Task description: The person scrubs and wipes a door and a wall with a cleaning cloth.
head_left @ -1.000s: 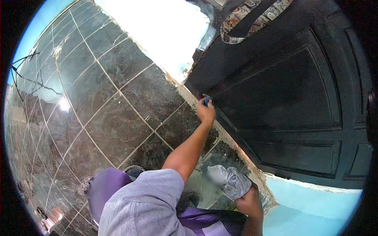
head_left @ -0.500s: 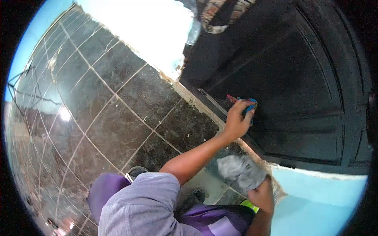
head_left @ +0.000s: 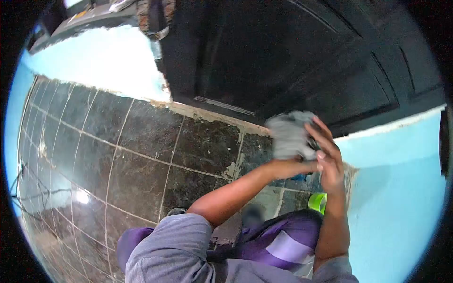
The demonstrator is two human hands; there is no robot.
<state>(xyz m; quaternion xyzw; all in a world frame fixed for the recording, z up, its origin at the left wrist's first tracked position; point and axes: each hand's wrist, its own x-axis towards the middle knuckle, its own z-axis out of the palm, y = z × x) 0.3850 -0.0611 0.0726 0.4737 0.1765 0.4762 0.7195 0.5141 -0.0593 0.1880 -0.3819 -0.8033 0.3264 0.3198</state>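
A crumpled grey cloth (head_left: 290, 136), blurred by motion, is between my two hands near the foot of the dark door. My right hand (head_left: 330, 158) is at the cloth's right side, its long fingers pressed along the edge. Close against it, my left hand (head_left: 297, 167) lies below the cloth, with its fingers mostly hidden. A bit of blue cloth (head_left: 300, 176) shows under my left hand; most of it is covered.
The dark panelled door (head_left: 264, 56) spans the top. Light blue wall (head_left: 396, 188) stands at right, and worn dark floor tiles (head_left: 141, 165) spread left. A bright green roll (head_left: 317, 202) is beside my knee. A white-blue wall section (head_left: 99, 61) is at upper left.
My left hand has come away from the door and down to my right hand. The grey cloth has risen between the hands. The view has turned, and more of the green roll shows.
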